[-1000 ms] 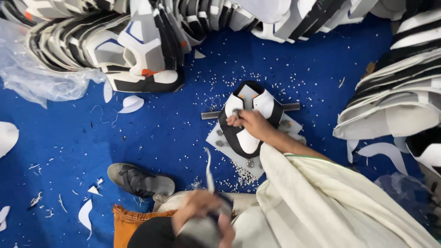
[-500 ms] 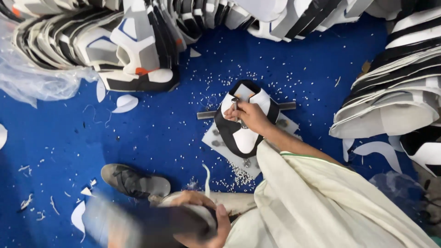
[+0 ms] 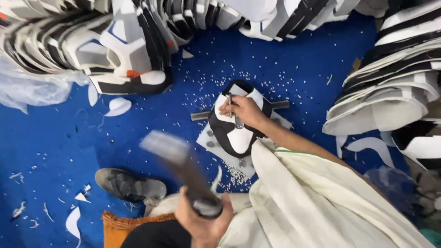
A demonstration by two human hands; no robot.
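Two hands work over the blue floor (image 3: pixel 69 138). Nearest, the left hand (image 3: pixel 204 220) is clenched round a blurred hammer (image 3: pixel 177 167), its handle slanting up toward the far left. Beyond it, the right hand (image 3: pixel 243 110) pinches a thin metal punch (image 3: pixel 229 104), upright, on a black-and-white shoe upper (image 3: pixel 236 133). That piece's long axis runs near to far, across a metal bar (image 3: pixel 280 104).

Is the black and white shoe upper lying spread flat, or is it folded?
Spread flat. The shoe upper lies open on a pale board, both wings showing, under the right hand.
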